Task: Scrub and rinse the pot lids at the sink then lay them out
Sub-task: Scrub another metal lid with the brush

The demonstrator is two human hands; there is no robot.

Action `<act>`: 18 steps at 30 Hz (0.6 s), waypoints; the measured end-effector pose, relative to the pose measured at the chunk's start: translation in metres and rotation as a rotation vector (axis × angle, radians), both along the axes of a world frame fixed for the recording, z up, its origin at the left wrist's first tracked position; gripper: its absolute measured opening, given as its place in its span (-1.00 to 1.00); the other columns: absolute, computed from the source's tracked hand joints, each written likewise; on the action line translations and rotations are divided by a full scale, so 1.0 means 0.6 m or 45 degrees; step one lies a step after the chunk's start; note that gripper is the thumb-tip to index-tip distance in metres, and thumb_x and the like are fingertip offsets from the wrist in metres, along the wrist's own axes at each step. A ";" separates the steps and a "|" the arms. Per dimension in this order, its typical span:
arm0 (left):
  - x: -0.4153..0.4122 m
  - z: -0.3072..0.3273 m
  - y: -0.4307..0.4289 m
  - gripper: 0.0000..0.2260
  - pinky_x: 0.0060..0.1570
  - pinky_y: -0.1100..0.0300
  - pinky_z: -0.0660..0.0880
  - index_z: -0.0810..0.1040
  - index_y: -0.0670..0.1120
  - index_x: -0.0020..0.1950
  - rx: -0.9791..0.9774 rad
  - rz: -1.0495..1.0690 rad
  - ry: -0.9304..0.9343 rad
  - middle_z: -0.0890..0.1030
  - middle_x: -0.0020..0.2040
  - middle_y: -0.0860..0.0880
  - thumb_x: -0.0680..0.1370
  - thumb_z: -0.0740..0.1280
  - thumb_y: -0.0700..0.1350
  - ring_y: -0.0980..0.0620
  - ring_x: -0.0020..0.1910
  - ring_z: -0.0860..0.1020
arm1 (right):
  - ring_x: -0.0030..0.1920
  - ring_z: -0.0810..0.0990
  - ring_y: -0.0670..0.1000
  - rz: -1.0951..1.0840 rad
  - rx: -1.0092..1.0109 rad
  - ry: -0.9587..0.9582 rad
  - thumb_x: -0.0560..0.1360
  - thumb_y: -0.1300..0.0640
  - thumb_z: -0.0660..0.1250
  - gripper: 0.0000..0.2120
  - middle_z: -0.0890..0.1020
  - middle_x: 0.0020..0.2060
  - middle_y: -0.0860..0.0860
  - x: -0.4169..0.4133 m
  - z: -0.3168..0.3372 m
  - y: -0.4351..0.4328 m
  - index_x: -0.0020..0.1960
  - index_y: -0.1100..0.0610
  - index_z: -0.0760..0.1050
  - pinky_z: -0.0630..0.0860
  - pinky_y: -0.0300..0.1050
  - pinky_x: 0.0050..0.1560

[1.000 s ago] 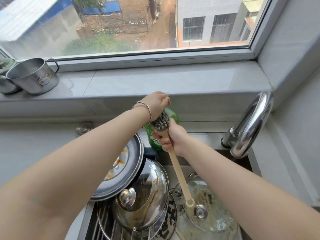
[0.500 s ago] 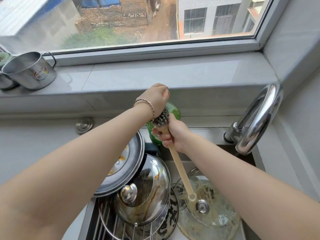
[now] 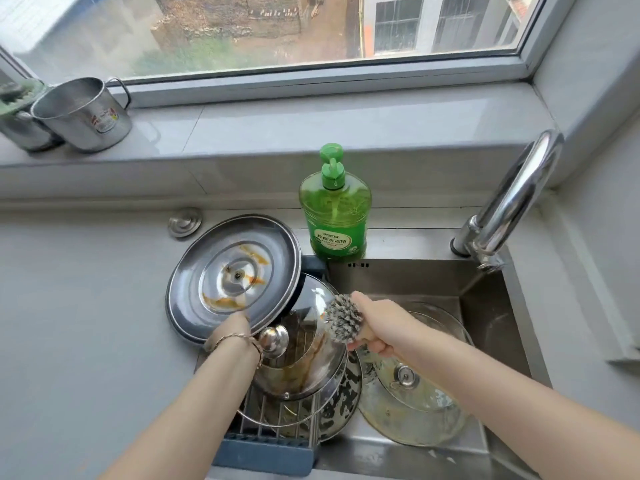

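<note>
While your right hand [image 3: 373,336] clamps the grey bristle brush [image 3: 343,318], the stained round steel lid [image 3: 221,258] sits just left of it. Your left hand [image 3: 233,329] is at its rim, grip hidden.

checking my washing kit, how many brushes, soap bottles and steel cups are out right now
brushes: 1
soap bottles: 1
steel cups: 2
total: 4

Two bare forearms [image 3: 478,379] are in shot, and a thin beaded chain bracelet [image 3: 231,338] circles the wrist behind the left hand [image 3: 234,324].
</note>
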State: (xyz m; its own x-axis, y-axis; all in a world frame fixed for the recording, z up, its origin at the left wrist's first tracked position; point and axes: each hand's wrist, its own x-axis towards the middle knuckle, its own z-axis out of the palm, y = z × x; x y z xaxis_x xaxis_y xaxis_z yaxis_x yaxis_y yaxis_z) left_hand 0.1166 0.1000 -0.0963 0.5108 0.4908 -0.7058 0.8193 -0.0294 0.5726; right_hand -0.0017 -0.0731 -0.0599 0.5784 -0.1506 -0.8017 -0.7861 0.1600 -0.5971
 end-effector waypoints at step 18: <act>0.004 -0.011 0.066 -0.84 -0.07 0.08 0.58 0.42 -0.24 -0.18 -1.057 0.218 -0.281 0.55 -0.24 -0.17 0.57 0.11 -0.34 -0.07 -0.20 0.52 | -0.67 0.21 -0.07 -0.301 -0.228 0.164 0.59 -0.15 0.07 -0.52 0.66 -0.43 0.13 -0.173 -0.038 -0.031 -0.08 0.24 0.53 0.08 -0.37 -0.57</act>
